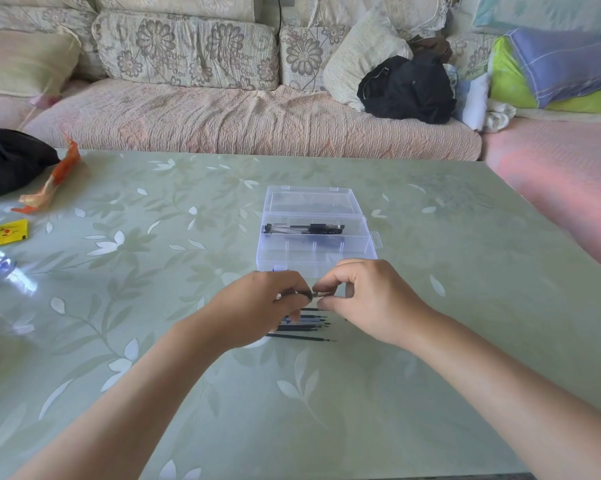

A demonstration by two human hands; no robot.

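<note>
At frame centre, left hand [269,301] and right hand [368,296] pinch what may be a pen [315,294]. Crooked twisting could drop it.

You face a sofa [257,112] that runs across the room, its seat under a pink quilted cover and its back cushions [188,50] in a pale flower print. Folded bedding [551,71] in green and purple is piled at the right end. Your desk [153,271] has a glossy green cover with white leaves, and soft daylight glints off it on the left.
</note>
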